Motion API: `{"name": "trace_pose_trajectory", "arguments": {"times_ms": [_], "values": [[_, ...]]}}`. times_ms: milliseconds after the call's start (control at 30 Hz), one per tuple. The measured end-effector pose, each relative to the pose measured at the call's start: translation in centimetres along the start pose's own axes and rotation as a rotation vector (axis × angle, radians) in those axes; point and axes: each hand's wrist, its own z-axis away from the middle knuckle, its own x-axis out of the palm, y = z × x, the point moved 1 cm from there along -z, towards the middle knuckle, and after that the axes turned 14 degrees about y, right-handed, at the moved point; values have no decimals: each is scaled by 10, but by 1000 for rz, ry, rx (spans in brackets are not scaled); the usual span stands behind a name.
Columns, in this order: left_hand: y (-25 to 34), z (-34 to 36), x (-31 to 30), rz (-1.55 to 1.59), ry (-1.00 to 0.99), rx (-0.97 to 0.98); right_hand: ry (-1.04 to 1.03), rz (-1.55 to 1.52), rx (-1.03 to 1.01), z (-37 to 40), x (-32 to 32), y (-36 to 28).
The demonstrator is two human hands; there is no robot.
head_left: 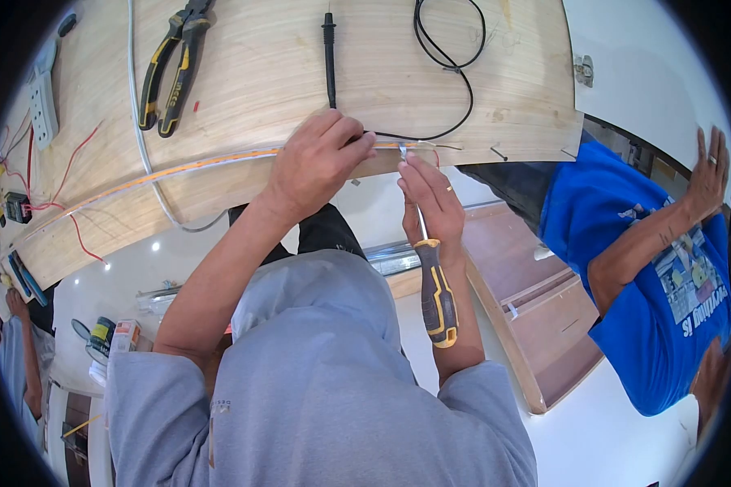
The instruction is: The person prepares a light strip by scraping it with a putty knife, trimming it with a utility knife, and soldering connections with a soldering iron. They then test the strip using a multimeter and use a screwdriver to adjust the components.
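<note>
At board [300, 65] edge, left hand [317, 162] covers strip [179, 169], screwdriver [437, 292] tip hidden

Workshop: pliers [170, 69], wired plywood panel [300, 73].

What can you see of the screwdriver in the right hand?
The screwdriver has a thick black and yellow handle, seemingly plastic with a rubber grip, and a thin metal shaft. The right hand pinches the shaft, not the handle, which lies free along the wrist. Its tip meets the edge of the wooden board, beside the left hand.
</note>
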Motion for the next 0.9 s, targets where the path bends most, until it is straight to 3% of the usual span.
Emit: {"name": "trace_pose_trajectory", "arguments": {"times_ms": [700, 900], "values": [[-7, 2, 3, 8, 14, 52, -101, -10, -32, -7, 0, 10], [-5, 0, 3, -2, 21, 64, -169, -85, 78, -15, -5, 11]]}}
